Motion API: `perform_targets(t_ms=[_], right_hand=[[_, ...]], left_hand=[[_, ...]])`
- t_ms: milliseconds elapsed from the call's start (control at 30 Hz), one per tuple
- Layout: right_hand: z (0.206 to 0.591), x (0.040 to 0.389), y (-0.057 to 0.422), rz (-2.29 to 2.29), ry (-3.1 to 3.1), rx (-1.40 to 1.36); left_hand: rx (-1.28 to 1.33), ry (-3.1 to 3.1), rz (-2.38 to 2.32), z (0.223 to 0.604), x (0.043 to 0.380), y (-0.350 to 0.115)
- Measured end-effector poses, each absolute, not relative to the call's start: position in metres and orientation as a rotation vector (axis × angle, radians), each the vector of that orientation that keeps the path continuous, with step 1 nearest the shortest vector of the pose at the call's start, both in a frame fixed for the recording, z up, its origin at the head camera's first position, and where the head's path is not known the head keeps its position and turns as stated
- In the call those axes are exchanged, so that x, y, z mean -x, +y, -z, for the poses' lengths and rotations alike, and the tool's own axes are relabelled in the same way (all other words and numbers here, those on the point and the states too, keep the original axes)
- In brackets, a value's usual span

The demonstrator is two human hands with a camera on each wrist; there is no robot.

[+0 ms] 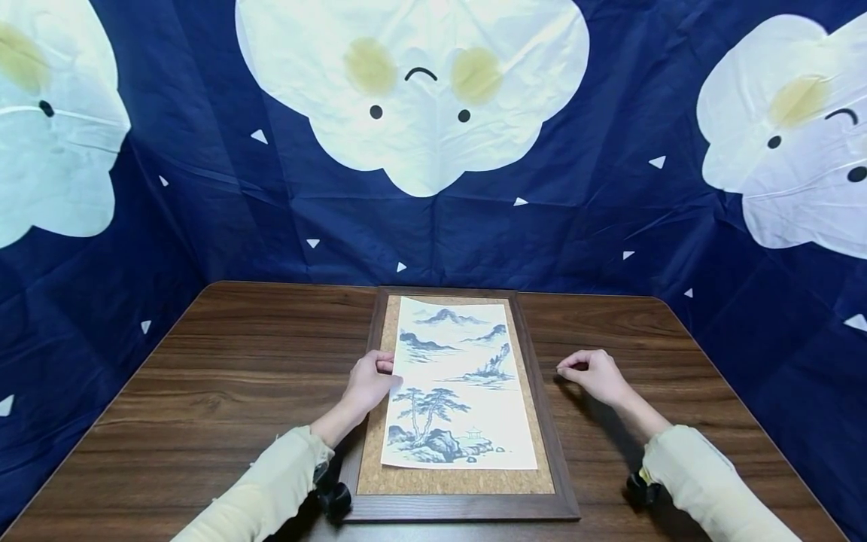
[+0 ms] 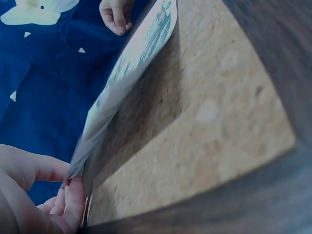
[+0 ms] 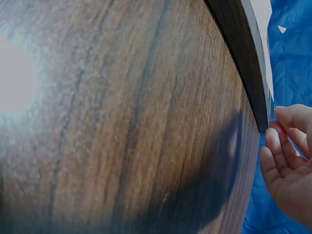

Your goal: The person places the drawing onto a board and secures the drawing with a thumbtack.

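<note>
A sheet of paper printed with a blue ink landscape [image 1: 467, 410] lies over a cork board [image 1: 467, 482] with a dark wooden frame [image 1: 460, 508]. My left hand [image 1: 371, 382] pinches the sheet's left edge between thumb and fingers. In the left wrist view the sheet [image 2: 114, 92] bows up off the cork, casting a shadow. Just beyond the frame's right side, my right hand [image 1: 596, 375] is raised above the table, thumb and forefinger brought together. A tiny pin-like thing seems to show at those fingertips [image 3: 278, 111], too small to make out well.
The board rests on a brown wood-grain table [image 1: 237, 376], close to its back edge. Dark blue cloth [image 1: 433, 233] with white clouds hangs behind and at both sides. A black wrist device [image 1: 334, 500] sits beside the frame's lower left corner.
</note>
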State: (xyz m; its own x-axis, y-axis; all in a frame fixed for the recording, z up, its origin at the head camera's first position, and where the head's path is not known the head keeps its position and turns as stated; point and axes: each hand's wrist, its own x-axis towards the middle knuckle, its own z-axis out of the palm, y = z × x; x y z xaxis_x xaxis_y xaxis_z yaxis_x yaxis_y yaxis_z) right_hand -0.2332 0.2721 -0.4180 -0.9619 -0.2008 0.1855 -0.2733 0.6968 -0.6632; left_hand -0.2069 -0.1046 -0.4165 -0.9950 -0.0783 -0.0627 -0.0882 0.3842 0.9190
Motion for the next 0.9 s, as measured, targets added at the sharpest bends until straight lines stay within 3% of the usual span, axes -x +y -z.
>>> perform_targets(t_ms=[500, 900], right_hand=[[0.414, 0.238, 0.268, -1.127, -2.798, -0.403], [0.407, 0.241, 0.256, -1.294, -2.732, -0.561]], left_hand=[[0.145, 2.492, -1.796, 0.414, 0.209, -0.126], [-0.109, 2.527, -1.577, 0.410, 0.217, -0.187]])
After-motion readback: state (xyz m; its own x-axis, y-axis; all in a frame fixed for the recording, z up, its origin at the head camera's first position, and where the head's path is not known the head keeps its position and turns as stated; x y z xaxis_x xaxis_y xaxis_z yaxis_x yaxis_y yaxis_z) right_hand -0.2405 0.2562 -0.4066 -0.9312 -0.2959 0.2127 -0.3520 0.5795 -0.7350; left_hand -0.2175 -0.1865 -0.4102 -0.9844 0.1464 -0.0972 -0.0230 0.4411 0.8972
